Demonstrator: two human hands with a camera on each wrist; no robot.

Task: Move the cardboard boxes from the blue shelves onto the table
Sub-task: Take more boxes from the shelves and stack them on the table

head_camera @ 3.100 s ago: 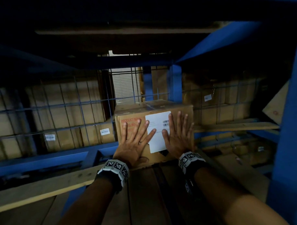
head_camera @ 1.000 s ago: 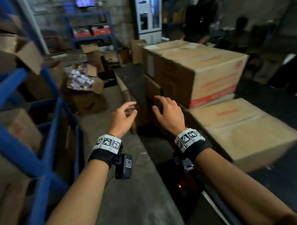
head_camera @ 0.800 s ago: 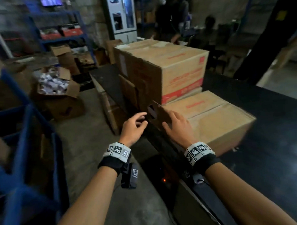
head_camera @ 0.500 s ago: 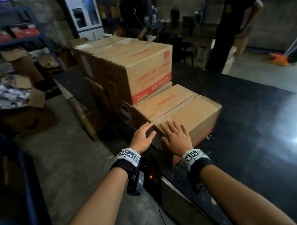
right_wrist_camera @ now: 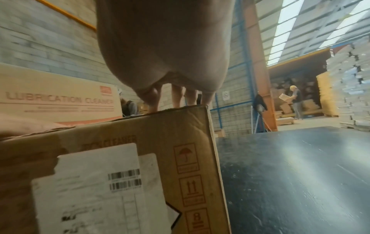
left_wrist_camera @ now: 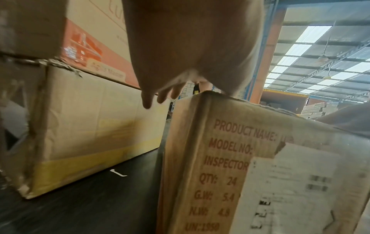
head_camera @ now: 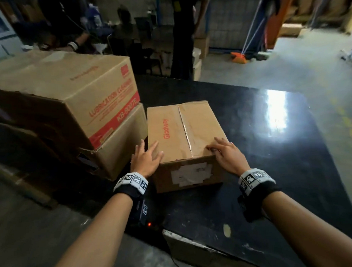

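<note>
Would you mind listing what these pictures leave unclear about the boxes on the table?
- Label on the near box: print blurred in every view.
- Lower box of the stack: its top is covered by the red-banded box.
- Left hand: head view cannot settle whether its palm touches the near box.
- Right hand: fingertips mostly hidden by the palm in the right wrist view.
- Table: right side cut off by the frame.

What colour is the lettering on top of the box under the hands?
Red, on the plain brown box; the head view shows it best.

A person in dark clothing (head_camera: 180, 33) stands beyond the far edge; an orange broom head (head_camera: 238, 57) lies on grey concrete floor (head_camera: 308, 68), far right.
</note>
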